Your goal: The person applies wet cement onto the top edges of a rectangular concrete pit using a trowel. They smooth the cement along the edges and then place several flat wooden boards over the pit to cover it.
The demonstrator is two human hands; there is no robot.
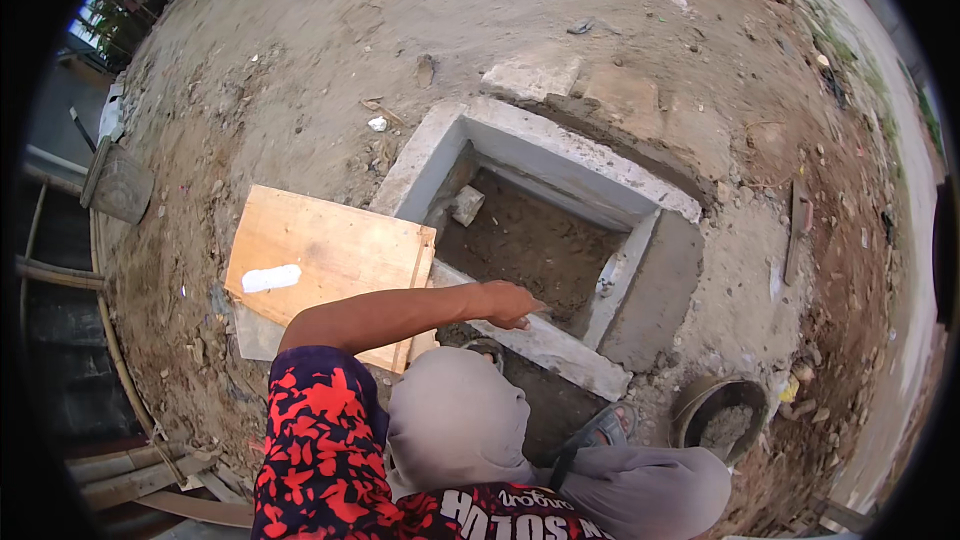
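A rectangular concrete box (500,117) is set in the ground ahead of me, with smooth grey walls and a soil floor. My left hand (505,305) is over its near wall (575,360), palm down. The fingers are curled together; anything beneath them is hidden. Under my left forearm lies a light wooden board (350,250) with a white patch, its right end close to the box's left corner. A pale block (467,205) sits inside the box by the left wall. Fresh-looking grey mortar (655,290) lines the right outer side. My right hand is out of sight.
A round dark tub (690,410) with grey mix stands at the near right. A grey bucket (125,185) is at the far left beside bamboo poles (60,272). A wooden strip (797,230) lies on the right. My sandalled foot (608,427) is beside the near wall.
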